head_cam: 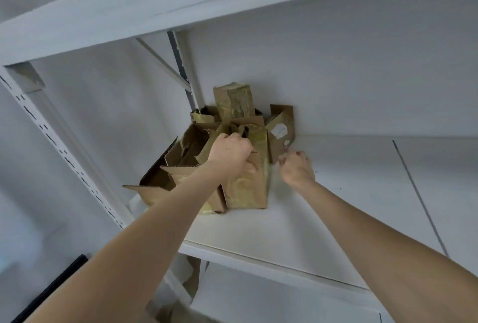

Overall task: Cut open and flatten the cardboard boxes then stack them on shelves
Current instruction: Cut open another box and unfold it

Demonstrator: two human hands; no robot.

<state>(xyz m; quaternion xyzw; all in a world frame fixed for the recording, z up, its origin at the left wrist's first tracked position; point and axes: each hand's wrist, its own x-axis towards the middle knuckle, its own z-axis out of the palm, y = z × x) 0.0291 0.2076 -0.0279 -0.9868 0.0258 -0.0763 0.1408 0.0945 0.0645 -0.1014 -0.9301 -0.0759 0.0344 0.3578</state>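
A pile of cut-open brown cardboard boxes, shiny with tape, lies on the white shelf against the back wall. My left hand grips a flap on top of the pile, thumb down its front face. My right hand hovers just right of the pile with loosely curled fingers, holding nothing, close to a box with a white label. A taped flap sticks up at the back.
A white upper shelf overhangs close above. A slotted white upright stands at the left, with a diagonal brace behind. More cardboard shows below the shelf edge. The shelf surface extends to the right.
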